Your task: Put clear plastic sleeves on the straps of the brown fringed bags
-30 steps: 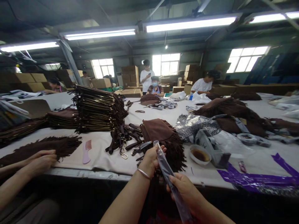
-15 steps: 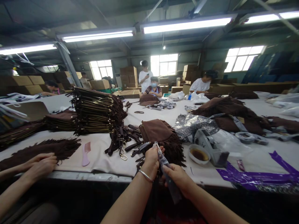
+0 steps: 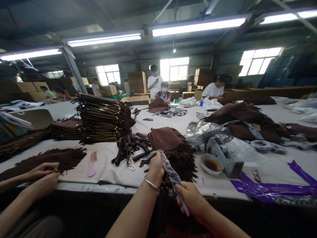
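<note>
Between my hands runs a strip in thin greyish plastic wrap, slanting down to the right. My left hand, with a silver bangle on the wrist, is closed on its upper end. Lower down, my right hand pinches the strip near its bottom end. Just beyond them lies a brown fringed bag. Dark straps with gold clasps lie in a tangle left of the bag. More dark straps hang at the table edge below my left hand.
A tall pile of brown bags stands at left, near a pink comb and a co-worker's hands. At right are a bowl of brown liquid, a tape dispenser and purple plastic. People are at the far side.
My left hand has moved slightly left along with the strip's upper end. The strip looks more stretched and narrower at its lower end. The co-worker's hands at left have shifted slightly.
</note>
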Action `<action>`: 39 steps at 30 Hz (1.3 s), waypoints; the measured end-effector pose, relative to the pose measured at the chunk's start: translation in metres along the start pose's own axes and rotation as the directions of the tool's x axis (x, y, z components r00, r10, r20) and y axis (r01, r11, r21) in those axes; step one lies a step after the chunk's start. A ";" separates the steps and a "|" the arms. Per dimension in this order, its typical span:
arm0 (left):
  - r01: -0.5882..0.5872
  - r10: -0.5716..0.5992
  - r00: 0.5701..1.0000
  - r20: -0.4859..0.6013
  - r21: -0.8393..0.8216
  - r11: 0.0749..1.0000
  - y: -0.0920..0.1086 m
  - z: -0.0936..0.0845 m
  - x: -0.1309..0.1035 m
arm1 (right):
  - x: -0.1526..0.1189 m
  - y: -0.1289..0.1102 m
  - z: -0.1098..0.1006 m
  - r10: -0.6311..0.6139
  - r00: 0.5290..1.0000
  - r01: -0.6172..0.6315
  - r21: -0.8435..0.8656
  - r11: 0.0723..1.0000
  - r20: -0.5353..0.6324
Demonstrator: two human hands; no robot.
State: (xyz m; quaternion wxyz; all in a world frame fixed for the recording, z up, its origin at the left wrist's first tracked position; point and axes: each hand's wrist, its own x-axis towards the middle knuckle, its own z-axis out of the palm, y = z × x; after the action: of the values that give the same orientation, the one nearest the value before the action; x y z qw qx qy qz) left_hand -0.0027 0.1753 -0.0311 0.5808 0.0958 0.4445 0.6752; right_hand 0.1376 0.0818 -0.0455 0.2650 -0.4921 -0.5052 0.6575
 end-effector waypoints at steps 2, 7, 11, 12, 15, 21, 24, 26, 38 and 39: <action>0.046 -0.047 0.999 0.026 0.014 0.999 -0.013 -0.007 -0.021 | 0.000 0.001 0.001 0.001 1.000 -0.001 0.028 1.000 0.009; 0.157 -0.158 0.987 0.017 0.036 0.987 -0.035 -0.013 -0.053 | -0.002 0.006 0.006 -0.005 0.998 0.002 0.057 0.998 0.062; 0.129 -0.130 0.991 0.027 0.030 0.991 -0.016 -0.002 -0.035 | -0.006 0.004 0.011 -0.026 0.997 0.021 0.076 0.997 0.071; 0.117 -0.118 0.993 0.028 0.028 0.993 -0.010 0.001 -0.029 | -0.006 0.004 0.012 -0.028 0.997 0.022 0.077 0.997 0.074; 0.106 -0.107 0.994 0.030 0.031 0.994 0.003 0.004 -0.015 | -0.010 0.007 0.015 -0.021 0.996 0.016 0.061 0.998 0.086; 0.177 -0.192 0.978 0.082 0.161 0.971 0.002 -0.015 -0.031 | -0.019 0.009 0.000 -0.183 0.970 0.232 -0.379 0.896 0.162; 0.166 -0.198 0.974 0.109 0.251 0.954 -0.006 -0.028 -0.046 | -0.012 -0.021 -0.017 -0.470 0.872 0.453 -0.584 0.673 0.136; 0.116 -0.175 0.972 0.158 0.327 0.938 -0.011 -0.034 -0.051 | 0.002 -0.047 -0.023 -0.607 0.787 0.515 -0.656 0.552 0.107; -0.010 -0.128 0.947 0.294 0.426 0.905 -0.015 -0.057 -0.067 | 0.083 -0.083 0.003 -0.539 0.820 0.370 -0.896 0.244 0.192; 0.106 -0.215 0.937 0.277 0.358 0.928 -0.013 -0.062 -0.067 | 0.085 -0.081 0.002 -0.541 0.823 0.356 -0.900 0.250 0.175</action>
State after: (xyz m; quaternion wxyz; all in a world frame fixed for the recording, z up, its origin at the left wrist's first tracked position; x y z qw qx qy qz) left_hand -0.0130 0.0859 -0.0509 0.6724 0.2620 0.4628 0.5148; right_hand 0.0919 0.1808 -0.0029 0.1722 -0.4422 -0.8712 0.1257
